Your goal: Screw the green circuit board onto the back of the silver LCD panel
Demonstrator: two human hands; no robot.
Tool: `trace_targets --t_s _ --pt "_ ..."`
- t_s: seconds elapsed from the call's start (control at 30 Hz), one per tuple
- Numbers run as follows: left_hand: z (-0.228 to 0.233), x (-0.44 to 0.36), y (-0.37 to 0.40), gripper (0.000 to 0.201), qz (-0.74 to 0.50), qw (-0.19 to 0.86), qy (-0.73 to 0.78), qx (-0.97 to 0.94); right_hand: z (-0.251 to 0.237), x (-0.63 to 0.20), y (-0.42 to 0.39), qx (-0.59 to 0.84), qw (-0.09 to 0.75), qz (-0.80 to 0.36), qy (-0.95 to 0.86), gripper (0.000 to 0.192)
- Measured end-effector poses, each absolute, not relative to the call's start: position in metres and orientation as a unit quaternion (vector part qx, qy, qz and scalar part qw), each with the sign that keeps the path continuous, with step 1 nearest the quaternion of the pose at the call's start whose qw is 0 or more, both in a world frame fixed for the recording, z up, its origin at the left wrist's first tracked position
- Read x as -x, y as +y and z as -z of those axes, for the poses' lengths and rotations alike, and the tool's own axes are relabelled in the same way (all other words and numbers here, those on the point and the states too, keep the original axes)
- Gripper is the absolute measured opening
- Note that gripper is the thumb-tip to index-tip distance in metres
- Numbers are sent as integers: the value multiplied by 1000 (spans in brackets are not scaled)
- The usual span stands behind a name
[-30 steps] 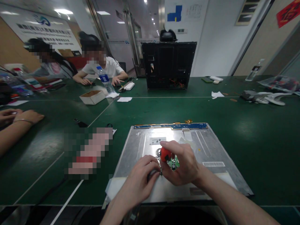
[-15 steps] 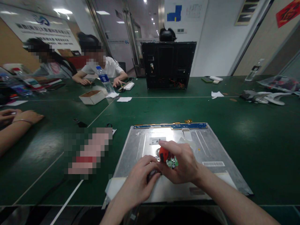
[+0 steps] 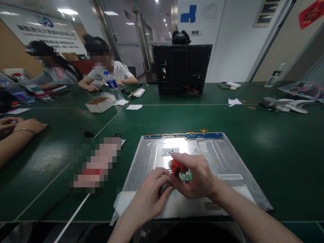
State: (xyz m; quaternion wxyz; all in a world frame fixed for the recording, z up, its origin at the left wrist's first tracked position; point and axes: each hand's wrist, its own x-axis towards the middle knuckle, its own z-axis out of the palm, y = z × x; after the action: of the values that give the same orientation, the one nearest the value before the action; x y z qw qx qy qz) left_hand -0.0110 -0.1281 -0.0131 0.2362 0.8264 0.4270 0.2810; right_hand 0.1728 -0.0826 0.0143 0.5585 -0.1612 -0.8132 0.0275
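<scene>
My right hand (image 3: 196, 175) is closed round the red-and-black handle of a screwdriver (image 3: 176, 166), whose tip is hidden. Beneath that hand a small green circuit board (image 3: 186, 176) partly shows. My left hand (image 3: 155, 190) touches the right one at the fingertips, its fingers curled over something dark that I cannot make out. Both hands are above a flat silver display panel (image 3: 157, 158), lying on the table. Along the panel's far edge runs a blue circuit strip (image 3: 177, 136), and a round metal piece (image 3: 170, 164) shows just beyond my fingers.
On the green table (image 3: 273, 141) a black monitor housing (image 3: 181, 71) stands upright at the back. An open white box (image 3: 100, 105) and a water bottle (image 3: 113, 86) are back left, grey-and-white parts (image 3: 283, 104) back right. Another person's hand (image 3: 31, 126) rests at left; two people sit beyond.
The screwdriver handle has turned a little in my right hand, while both my hands stay in place. Across the table, a co-worker's hand has drawn back behind the bottle.
</scene>
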Motion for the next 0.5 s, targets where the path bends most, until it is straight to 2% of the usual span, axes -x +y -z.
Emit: trace_targets --t_s 0.23,0.5 --pt "16 11 -128 14 -288 239 425 -824 -13 -173 -83 164 553 -29 -816 46" --pt "14 10 -127 15 -285 250 422 -823 -13 -174 -84 154 551 -51 -819 52"
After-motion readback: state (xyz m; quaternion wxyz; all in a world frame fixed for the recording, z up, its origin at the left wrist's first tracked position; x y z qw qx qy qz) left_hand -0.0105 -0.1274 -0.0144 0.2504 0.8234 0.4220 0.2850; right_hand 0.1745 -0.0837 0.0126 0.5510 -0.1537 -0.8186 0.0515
